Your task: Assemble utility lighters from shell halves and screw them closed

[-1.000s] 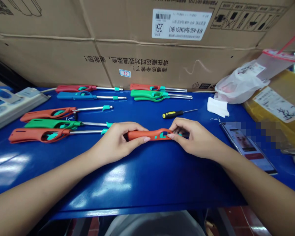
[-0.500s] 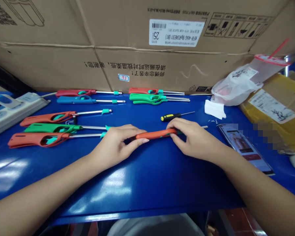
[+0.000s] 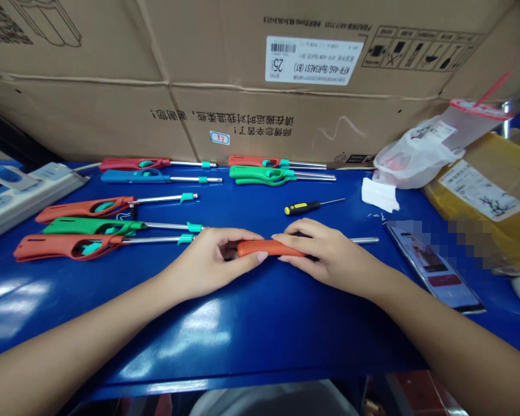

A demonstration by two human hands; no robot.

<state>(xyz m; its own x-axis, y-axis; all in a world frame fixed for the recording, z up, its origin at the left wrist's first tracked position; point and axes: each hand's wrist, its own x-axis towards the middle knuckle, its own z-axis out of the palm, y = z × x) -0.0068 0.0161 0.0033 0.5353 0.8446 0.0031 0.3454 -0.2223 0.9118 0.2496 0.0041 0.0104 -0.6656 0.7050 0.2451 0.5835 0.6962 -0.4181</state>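
Between bare left hand (image 3: pixel 210 257) and bare right hand (image 3: pixel 329 254): a long orange plastic lighter (image 3: pixel 268 248) with a rounded handle, held crosswise over a glossy blue tabletop (image 3: pixel 264 329); from where I stand I cannot tell whether it touches the surface.
Left grip: thumb and fingers drawn narrow around the handle's butt end, thumb on the near side.
Right grip: fingers laid over the forward part, closed on it and covering the trigger area.
Thin silver metal barrel (image 3: pixel 366 240): it pokes out past the right hand, pointing rightward.
Heft: light, I'd judge, with most of its weight in the handle.
Feel: the shell looks stiff and rather slick; it could roll under a loose pinch.
Weak spots: the slim barrel would probably bend or work loose if levered.
Best hold: around the thick handle, thumb opposite fingers, clear of the trigger.
Just beyond the hands: a black-and-yellow-handled screwdriver (image 3: pixel 302 207) with a thin shaft, lying flat.
Off to the left: a green plastic lighter (image 3: pixel 82 226) with a turquoise tip, lying between two orange ones.
Over to the right: a flat smartphone (image 3: pixel 431 268) with a lit screen.
Behind everything: a large brown cardboard box (image 3: pixel 242 104), printed upside down.
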